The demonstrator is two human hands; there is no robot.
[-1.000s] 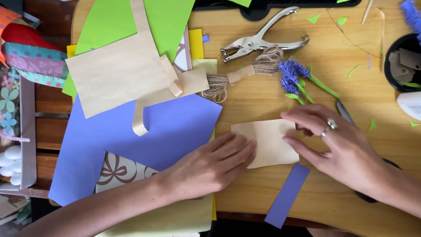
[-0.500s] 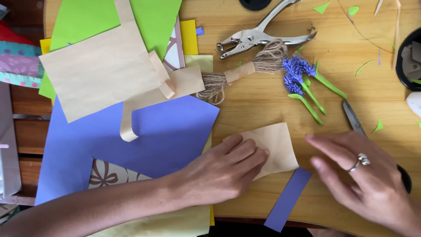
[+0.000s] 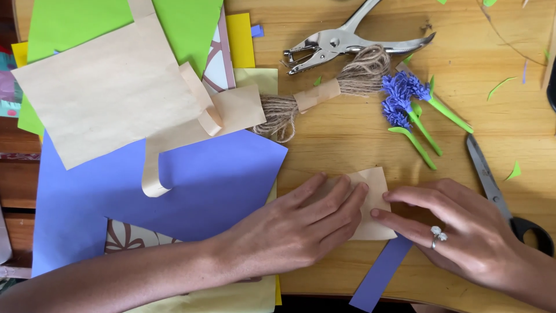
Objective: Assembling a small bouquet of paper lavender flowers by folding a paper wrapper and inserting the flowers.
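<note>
A small piece of tan kraft paper is pinned flat on the wooden table, just right of the big blue sheet. The left hand is spread open across most of it, fingers extended and pressing down, nothing gripped. The right hand, ring on one finger, is laid open too, its fingertips set against the paper's right edge, close to those of the left. Nothing is pinched or lifted by either hand; the paper is only held down.

The piece is judged light and thin, limp rather than stiff, easily creased and easily slid on the smooth wood. It is best taken at a free corner or along the exposed upper right edge, with a light pinch, since a hard grip would be expected to leave a crease.

A narrow blue paper strip is seen below it. Scissors lie to the right, paper flowers, a twine bundle and a hole punch above.
</note>
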